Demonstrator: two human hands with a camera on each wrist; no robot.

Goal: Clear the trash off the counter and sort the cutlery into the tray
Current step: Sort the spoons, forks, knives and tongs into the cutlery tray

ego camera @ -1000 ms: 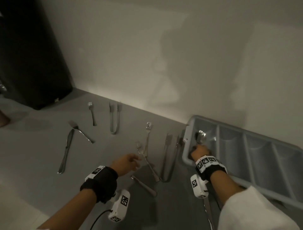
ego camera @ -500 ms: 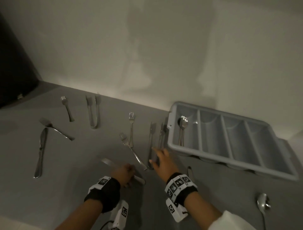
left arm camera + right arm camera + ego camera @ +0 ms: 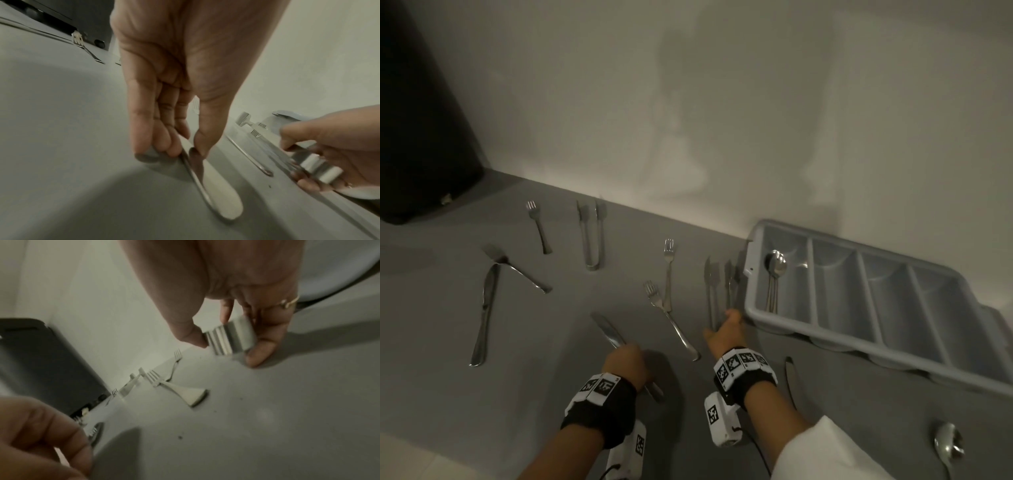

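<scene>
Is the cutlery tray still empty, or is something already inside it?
Not empty. The cutlery tray holds spoons in its leftmost compartment; the other three compartments look bare in the head view.

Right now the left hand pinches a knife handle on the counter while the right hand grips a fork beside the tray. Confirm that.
One error: the right hand grips tongs, not a fork, at their bent end, as the right wrist view shows. The left hand does pinch the knife handle on the counter, beside the tray.
</scene>
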